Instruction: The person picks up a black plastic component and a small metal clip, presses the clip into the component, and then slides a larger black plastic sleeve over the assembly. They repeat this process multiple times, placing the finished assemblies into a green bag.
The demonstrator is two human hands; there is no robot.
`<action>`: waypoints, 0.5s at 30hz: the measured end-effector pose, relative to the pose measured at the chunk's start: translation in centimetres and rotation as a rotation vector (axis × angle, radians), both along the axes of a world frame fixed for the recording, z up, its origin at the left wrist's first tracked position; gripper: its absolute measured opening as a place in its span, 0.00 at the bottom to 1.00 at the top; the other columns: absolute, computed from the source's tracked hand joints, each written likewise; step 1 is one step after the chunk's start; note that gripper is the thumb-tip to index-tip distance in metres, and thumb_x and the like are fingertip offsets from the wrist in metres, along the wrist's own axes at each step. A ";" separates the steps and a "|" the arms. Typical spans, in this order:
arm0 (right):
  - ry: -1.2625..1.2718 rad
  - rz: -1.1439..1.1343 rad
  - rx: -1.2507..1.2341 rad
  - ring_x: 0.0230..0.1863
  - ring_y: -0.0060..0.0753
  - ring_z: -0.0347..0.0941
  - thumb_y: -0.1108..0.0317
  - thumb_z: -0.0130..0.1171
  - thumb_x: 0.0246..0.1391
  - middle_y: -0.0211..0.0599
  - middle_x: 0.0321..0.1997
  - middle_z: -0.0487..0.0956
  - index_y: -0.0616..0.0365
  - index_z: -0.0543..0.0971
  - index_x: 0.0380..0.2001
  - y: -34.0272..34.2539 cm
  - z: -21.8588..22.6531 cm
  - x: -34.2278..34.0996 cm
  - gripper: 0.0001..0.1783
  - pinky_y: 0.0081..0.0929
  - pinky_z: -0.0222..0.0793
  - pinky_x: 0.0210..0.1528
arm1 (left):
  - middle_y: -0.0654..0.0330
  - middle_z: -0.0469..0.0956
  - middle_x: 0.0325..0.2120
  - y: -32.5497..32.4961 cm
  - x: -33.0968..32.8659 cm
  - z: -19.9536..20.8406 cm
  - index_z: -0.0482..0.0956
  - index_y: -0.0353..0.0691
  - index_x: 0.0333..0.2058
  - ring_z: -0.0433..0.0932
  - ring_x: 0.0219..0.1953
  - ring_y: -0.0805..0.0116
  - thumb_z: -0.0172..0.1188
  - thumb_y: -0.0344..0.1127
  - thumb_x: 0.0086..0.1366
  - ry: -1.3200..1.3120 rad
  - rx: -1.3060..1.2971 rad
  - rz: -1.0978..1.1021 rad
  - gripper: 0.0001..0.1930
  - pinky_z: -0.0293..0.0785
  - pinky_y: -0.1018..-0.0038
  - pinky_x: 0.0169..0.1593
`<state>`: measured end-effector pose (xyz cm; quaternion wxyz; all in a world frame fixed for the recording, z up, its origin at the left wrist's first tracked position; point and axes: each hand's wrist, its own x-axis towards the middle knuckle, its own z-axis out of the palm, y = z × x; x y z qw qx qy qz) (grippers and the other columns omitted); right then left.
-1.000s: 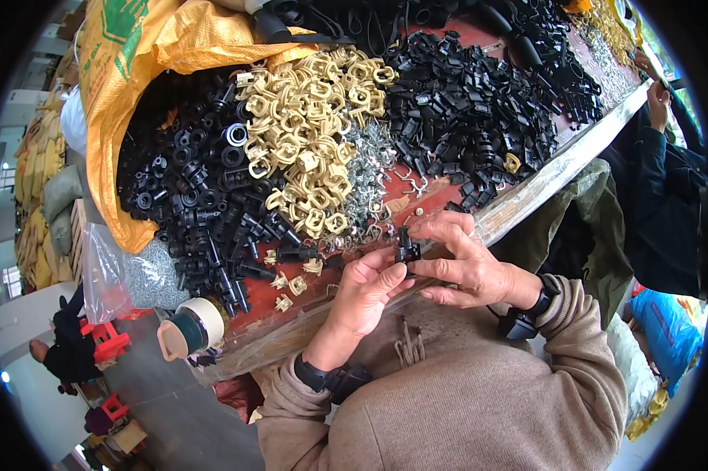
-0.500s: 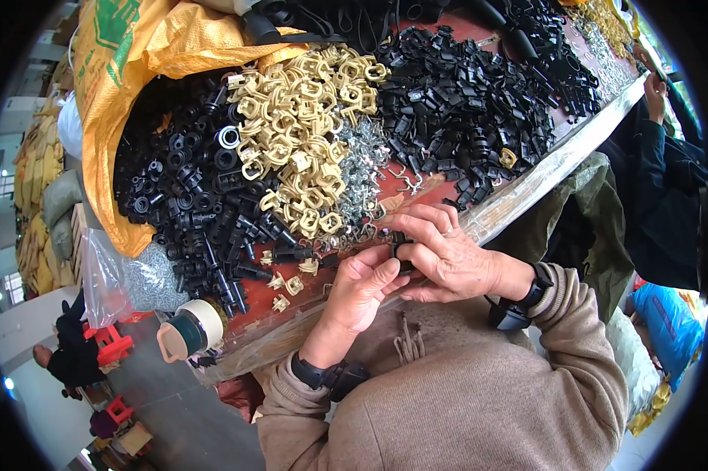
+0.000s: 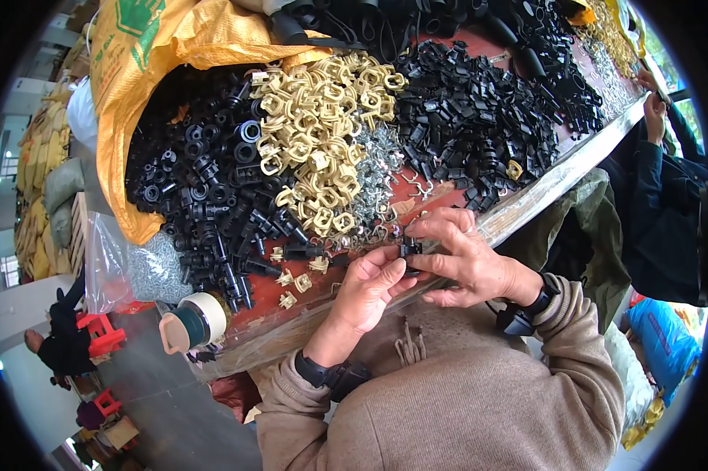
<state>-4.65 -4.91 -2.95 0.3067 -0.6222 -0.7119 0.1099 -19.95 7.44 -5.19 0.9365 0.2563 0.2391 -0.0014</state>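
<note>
My left hand [image 3: 365, 290] pinches a small black plastic part [image 3: 409, 249] between thumb and fingers, just above the table's near edge. My right hand [image 3: 467, 263] reaches over from the other side, with bent fingers around the same part and its thumb standing apart. The fingertips partly hide the part, so its exact kind cannot be told. Beyond the hands lie small silver metal hooks [image 3: 379, 173], a heap of cream plastic clips [image 3: 311, 141] and a heap of small black plastic pieces [image 3: 471, 110]. A few loose cream clips [image 3: 303, 282] rest left of my left hand.
A yellow woven sack [image 3: 112, 149] spills black tubular fittings [image 3: 205, 180] at the left. A lidded cup [image 3: 199, 322] and a clear bag of screws [image 3: 154, 267] stand by the left edge. A wooden rail [image 3: 542, 177] borders the red table. Another person's hand [image 3: 654, 118] shows at far right.
The view has shifted slightly, so the heaps appear further right and lower. My right hand's fingers have spread a little around the black part, which shows more plainly.
</note>
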 end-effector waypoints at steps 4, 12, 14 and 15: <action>0.395 -0.062 0.113 0.45 0.45 0.59 0.58 0.58 0.37 0.42 0.45 0.64 0.56 0.72 0.40 1.0 0.8 1.7 0.24 0.37 0.54 0.43 | 0.54 0.73 0.36 0.5 -0.1 0.0 0.68 0.34 0.41 0.74 0.37 0.66 0.50 0.32 0.58 -0.019 -0.055 0.012 0.13 0.72 0.80 0.39; -0.460 -0.272 -0.214 0.32 0.34 0.66 0.71 0.52 0.39 0.35 0.32 0.68 0.57 0.70 0.30 4.0 -2.4 5.2 0.10 0.28 0.60 0.33 | 0.52 0.72 0.36 0.6 -0.1 0.0 0.68 0.34 0.42 0.73 0.38 0.65 0.49 0.33 0.59 -0.043 -0.108 0.051 0.13 0.72 0.80 0.39; -0.417 -0.319 -0.187 0.30 0.34 0.66 0.72 0.52 0.39 0.36 0.29 0.67 0.58 0.69 0.27 4.3 -2.7 5.2 0.07 0.24 0.60 0.30 | 0.52 0.72 0.37 0.5 -0.3 0.0 0.68 0.34 0.42 0.73 0.38 0.65 0.49 0.33 0.59 -0.043 -0.106 0.060 0.13 0.72 0.80 0.39; -0.396 -0.343 -0.174 0.30 0.33 0.67 0.72 0.51 0.39 0.36 0.27 0.66 0.59 0.68 0.25 4.3 -2.7 5.2 0.06 0.22 0.61 0.29 | 0.52 0.72 0.37 0.5 -0.3 0.0 0.68 0.34 0.42 0.73 0.38 0.65 0.49 0.33 0.59 -0.047 -0.102 0.081 0.13 0.72 0.79 0.40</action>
